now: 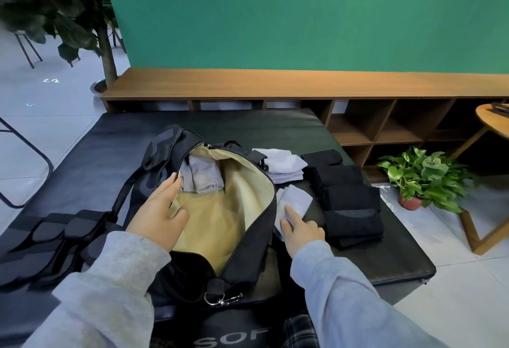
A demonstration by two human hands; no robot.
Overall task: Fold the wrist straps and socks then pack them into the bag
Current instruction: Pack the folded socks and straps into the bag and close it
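A black bag [248, 265] with a tan lining lies unzipped in the middle of the black mat. Folded grey socks [203, 175] sit inside its far end. My left hand [158, 211] rests with straight fingers on the bag's left rim, holding the opening wide. My right hand [301, 230] touches a folded white sock [294, 200] lying just right of the bag, index finger stretched over it. More folded white socks [283, 164] are stacked behind it. Folded black socks [349, 201] lie in a column to the right. Black wrist straps [52, 240] lie left of the bag.
The black mat [385, 262] ends close on the right, with tiled floor beyond. A potted plant [424, 177] and a wooden table leg [473, 234] stand on the floor at right. A low wooden shelf [303, 83] runs behind the mat.
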